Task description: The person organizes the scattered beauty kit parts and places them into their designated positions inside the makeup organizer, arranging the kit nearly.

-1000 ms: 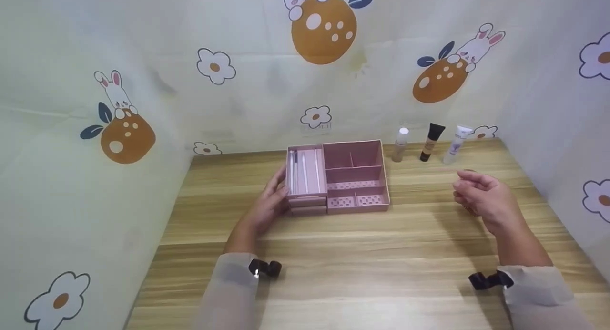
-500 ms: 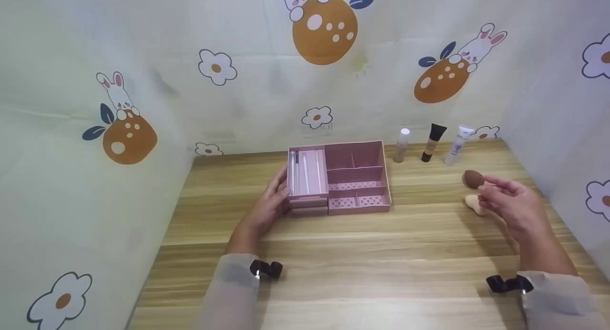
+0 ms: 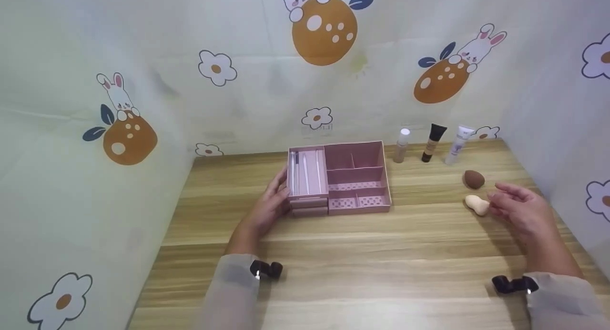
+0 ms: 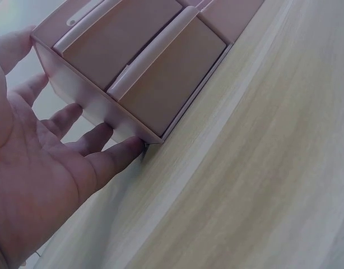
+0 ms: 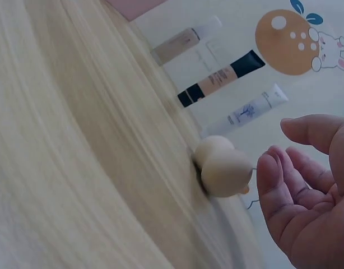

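A pink desk organizer (image 3: 358, 176) stands at the middle of the table, with slim white sticks in its top left tray. My left hand (image 3: 268, 207) rests its fingertips against the organizer's left side; in the left wrist view the fingers (image 4: 99, 137) are spread along that wall, beside two drawers (image 4: 166, 73). A beige gourd-shaped makeup sponge (image 3: 476, 205) lies on the right, with a brown makeup sponge (image 3: 473, 179) just behind it. My right hand (image 3: 522, 211) hovers to the right of the beige sponge, holding nothing. A small gap separates its loosely bent fingers from the beige sponge (image 5: 223, 166).
Behind the sponges stand a clear bottle with a white cap (image 3: 401, 146), a beige-and-black tube (image 3: 432, 143) and a white tube (image 3: 459, 145). A printed cloth (image 3: 267, 96) encloses the back and sides of the wooden table (image 3: 333, 253).
My right hand has moved right and toward me and let go of the sponges, which now lie apart on the table. The left hand has stayed at the organizer.
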`<action>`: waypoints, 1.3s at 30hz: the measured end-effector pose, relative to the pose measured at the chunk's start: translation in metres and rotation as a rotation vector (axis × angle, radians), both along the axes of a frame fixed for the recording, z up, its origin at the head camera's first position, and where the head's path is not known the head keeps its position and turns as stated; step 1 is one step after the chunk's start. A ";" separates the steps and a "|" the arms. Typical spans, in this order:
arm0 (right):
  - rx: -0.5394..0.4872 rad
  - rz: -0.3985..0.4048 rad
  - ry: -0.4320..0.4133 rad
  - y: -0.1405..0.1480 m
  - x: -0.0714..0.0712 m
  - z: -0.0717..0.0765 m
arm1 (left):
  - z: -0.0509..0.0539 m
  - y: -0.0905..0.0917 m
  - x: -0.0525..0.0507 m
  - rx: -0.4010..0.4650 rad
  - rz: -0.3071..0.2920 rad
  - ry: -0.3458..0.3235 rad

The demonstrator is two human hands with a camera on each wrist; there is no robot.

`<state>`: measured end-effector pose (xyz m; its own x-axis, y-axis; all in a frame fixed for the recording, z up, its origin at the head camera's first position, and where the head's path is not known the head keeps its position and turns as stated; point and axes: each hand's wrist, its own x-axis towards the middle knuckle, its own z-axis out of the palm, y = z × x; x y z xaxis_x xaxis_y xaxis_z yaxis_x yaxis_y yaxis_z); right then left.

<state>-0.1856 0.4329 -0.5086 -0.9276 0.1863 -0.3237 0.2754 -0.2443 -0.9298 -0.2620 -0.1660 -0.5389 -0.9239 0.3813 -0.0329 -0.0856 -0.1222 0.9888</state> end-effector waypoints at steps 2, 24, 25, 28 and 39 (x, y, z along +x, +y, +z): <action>0.003 0.002 -0.010 0.003 -0.001 -0.004 | 0.000 0.000 0.000 -0.006 -0.002 0.004; 0.096 0.100 -0.068 0.006 -0.006 -0.023 | 0.002 0.001 0.000 -0.002 -0.011 0.015; 0.102 0.104 -0.069 0.006 -0.006 -0.023 | 0.002 0.000 0.000 -0.006 -0.011 0.017; 0.094 0.106 -0.066 0.002 -0.007 -0.021 | 0.001 0.000 -0.001 -0.013 -0.005 0.012; 0.061 0.165 -0.024 -0.039 -0.012 -0.004 | 0.002 -0.001 0.000 -0.035 -0.009 0.013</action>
<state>-0.1978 0.3944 -0.5122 -0.9393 0.0519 -0.3392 0.3297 -0.1375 -0.9340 -0.2617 -0.1670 -0.5367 -0.9207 0.3887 -0.0343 -0.0737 -0.0869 0.9935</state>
